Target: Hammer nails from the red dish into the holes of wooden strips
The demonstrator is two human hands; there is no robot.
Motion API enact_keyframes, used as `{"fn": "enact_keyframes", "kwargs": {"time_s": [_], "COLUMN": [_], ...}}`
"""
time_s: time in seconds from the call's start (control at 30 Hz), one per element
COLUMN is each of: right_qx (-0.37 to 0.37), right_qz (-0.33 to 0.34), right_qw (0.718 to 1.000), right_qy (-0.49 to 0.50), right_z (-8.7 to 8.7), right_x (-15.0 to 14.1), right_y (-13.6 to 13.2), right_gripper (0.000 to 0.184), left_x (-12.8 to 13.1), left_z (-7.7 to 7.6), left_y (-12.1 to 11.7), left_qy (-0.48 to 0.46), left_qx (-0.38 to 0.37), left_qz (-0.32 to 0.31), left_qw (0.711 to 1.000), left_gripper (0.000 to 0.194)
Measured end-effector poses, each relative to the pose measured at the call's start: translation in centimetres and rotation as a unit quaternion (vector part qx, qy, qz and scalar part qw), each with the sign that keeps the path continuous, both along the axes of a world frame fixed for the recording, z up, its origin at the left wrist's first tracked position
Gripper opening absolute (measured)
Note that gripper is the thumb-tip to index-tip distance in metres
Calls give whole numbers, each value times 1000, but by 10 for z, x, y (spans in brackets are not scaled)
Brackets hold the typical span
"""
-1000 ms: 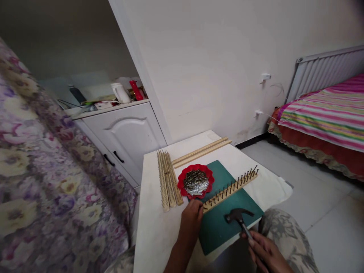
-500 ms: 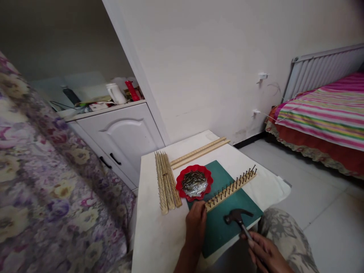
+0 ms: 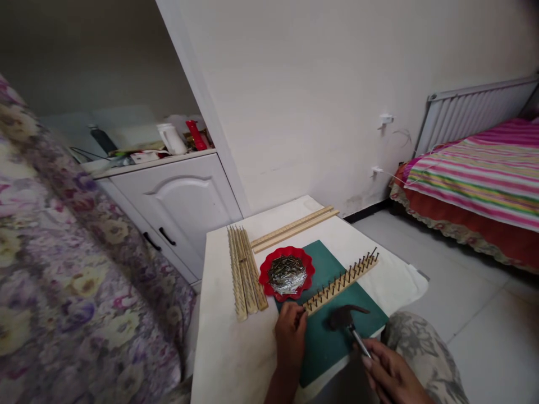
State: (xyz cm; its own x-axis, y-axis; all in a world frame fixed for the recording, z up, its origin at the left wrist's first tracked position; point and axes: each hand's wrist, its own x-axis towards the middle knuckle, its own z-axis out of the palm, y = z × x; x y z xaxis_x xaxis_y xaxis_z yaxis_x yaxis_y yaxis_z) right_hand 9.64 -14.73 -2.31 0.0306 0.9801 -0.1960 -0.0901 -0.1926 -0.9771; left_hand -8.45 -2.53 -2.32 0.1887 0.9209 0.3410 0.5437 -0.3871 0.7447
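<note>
My right hand grips a claw hammer by its handle. The blurred hammer head is over the green board, just to the near side of a wooden strip. Dark nails stand up in rows along that strip, which lies slantwise across the green board. At the strip's near left end my left hand is closed, fingertips pinched together. What sits between those fingertips is too small to make out. A red scalloped bowl full of loose nails stands just beyond my left hand.
Several nail-studded wooden strips lie side by side on the white-covered table, left of the bowl. Two more strips lie near the back edge. A white cabinet is at left, a bed at right.
The hammer head has shifted slightly left and turned, and is now blurred. My left hand has stayed at the strip's end, its fingers slightly shifted. The view has moved a little.
</note>
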Motion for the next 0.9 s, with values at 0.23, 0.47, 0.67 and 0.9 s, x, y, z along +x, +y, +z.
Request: {"fn": "enact_keyframes", "kwargs": {"time_s": [0.23, 0.47, 0.67, 0.9], "right_qx": [146, 167, 172, 121], "right_qz": [56, 73, 63, 40], "right_qw": [963, 935, 936, 973], "right_qy": [-218, -305, -300, -191], "right_z": [53, 48, 48, 44], "right_x": [-9, -25, -28, -16], "right_y": [30, 41, 39, 24], "right_gripper": [29, 31, 34, 37], "left_x": [0, -1, -2, -3], "left_z": [0, -5, -5, -2], "left_y": [0, -1, -1, -4], "left_qy": [-13, -27, -32, -48], "left_qx": [-5, -4, -11, -23], "left_qz": [-4, -8, -13, -23], "left_qw": [1000, 1000, 999, 998], "left_gripper": [14, 15, 17, 14]}}
